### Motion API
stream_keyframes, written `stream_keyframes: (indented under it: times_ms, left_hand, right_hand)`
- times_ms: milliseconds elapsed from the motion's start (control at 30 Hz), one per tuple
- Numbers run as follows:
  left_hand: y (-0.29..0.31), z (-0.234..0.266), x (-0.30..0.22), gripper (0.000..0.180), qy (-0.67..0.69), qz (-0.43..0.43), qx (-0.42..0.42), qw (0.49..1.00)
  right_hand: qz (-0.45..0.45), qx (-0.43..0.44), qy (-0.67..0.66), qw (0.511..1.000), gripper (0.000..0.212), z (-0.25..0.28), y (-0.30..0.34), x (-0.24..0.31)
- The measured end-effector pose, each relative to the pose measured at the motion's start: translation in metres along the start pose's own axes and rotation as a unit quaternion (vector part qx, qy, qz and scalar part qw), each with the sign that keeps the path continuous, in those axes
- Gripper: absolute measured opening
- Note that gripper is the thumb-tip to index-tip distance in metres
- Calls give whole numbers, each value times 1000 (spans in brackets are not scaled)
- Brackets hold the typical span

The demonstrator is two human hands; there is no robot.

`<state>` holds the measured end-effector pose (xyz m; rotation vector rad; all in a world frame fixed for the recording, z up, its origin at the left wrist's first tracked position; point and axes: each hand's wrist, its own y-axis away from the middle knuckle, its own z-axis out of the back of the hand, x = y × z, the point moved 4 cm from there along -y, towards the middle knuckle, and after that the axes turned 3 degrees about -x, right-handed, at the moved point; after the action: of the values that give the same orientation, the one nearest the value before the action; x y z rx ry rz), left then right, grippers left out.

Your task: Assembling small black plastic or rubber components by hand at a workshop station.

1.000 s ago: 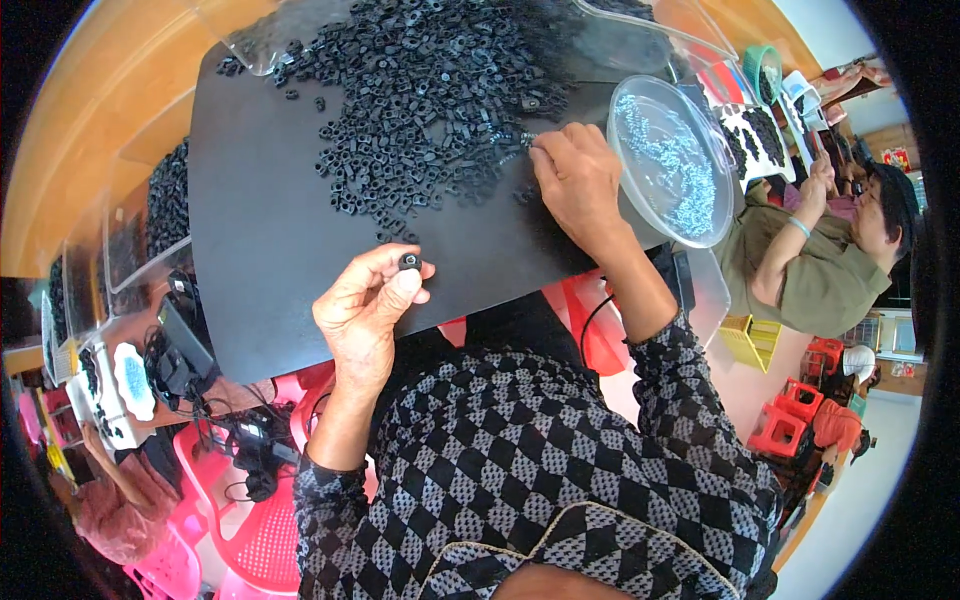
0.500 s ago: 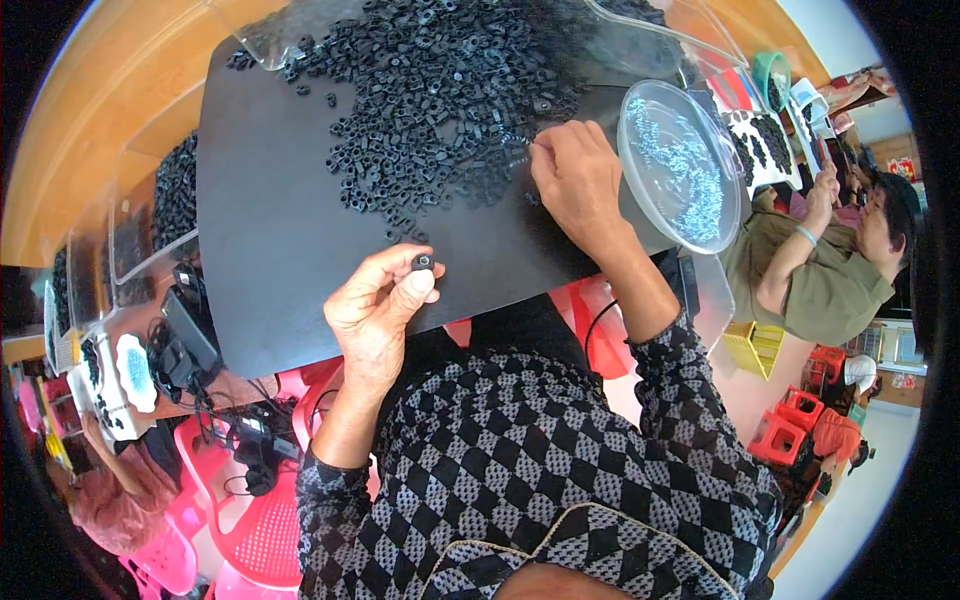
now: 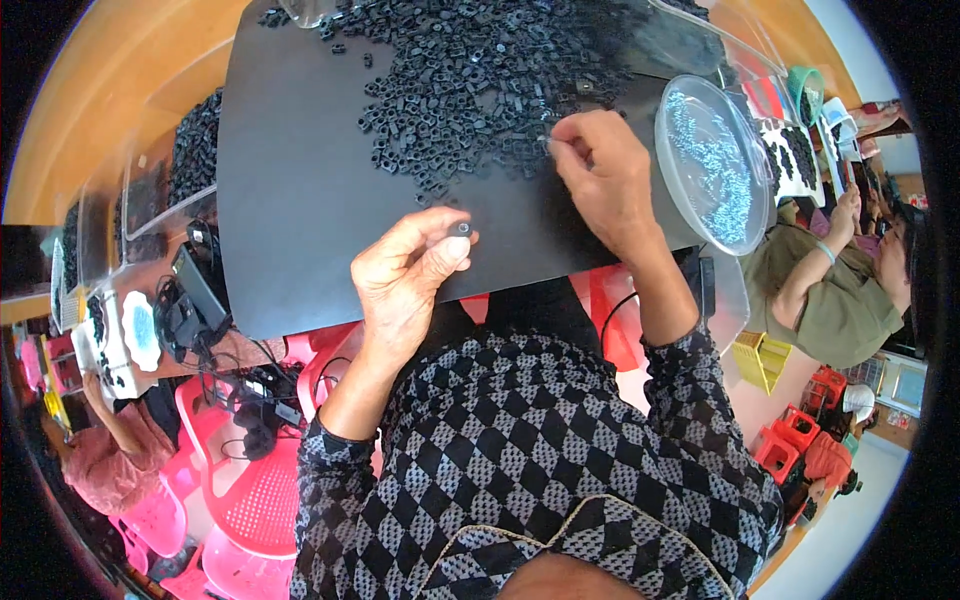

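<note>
My left hand [image 3: 405, 275] is closed in a pinch just above the near part of the dark table, its thumb and fingertips around a small black plastic part [image 3: 459, 230]. A round end of that part faces up. To the right, my right hand [image 3: 612, 178] has thumb and forefinger pressed together at the near right side of a large heap of black plastic parts [image 3: 450, 85]. A thin shiny bit shows at those fingertips, too small to name for sure. Beside this hand stands a round clear tray [image 3: 668, 190] holding many small silvery pieces, apparently screws [image 3: 725, 200].
The dark table [image 3: 290, 220] ends in front of my body. Clear bins of black parts [image 3: 195, 150] stand at left, near a black device with cables [image 3: 200, 285]. Pink chairs [image 3: 255, 500] are at lower left. A co-worker [image 3: 830, 270] sits at right, by a yellow basket [image 3: 762, 360].
The view has shifted, so table and heap appear farther right and slightly higher. The black part in my left hand has turned. My right fingertips remain by the heap.
</note>
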<state>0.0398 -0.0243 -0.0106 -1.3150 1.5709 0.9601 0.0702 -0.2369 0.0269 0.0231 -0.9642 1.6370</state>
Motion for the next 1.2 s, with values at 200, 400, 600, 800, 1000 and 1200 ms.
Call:
stream_keyframes:
  times_ms: [200, 400, 600, 800, 1000, 1200]
  left_hand:
    - [0, 4, 1, 22, -35, -22, 9, 999]
    - [0, 3, 1, 23, -38, -16, -1, 999]
    - [0, 3, 2, 23, -36, -17, -5, 999]
    - [0, 1, 1, 22, -35, -30, -5, 999]
    - [0, 2, 4, 22, -39, -34, 11, 999]
    - [1, 3, 3, 21, -47, -32, 4, 998]
  right_hand:
    - [60, 7, 12, 998, 14, 3, 3, 6]
    - [-32, -31, 26, 999, 12, 33, 13, -18]
    - [-44, -1, 36, 998, 12, 41, 32, -19]
    - [50, 15, 78, 996, 21, 27, 28, -5]
    - [101, 73, 163, 979, 18, 13, 26, -5]
    - [102, 73, 161, 979, 17, 14, 19, 1]
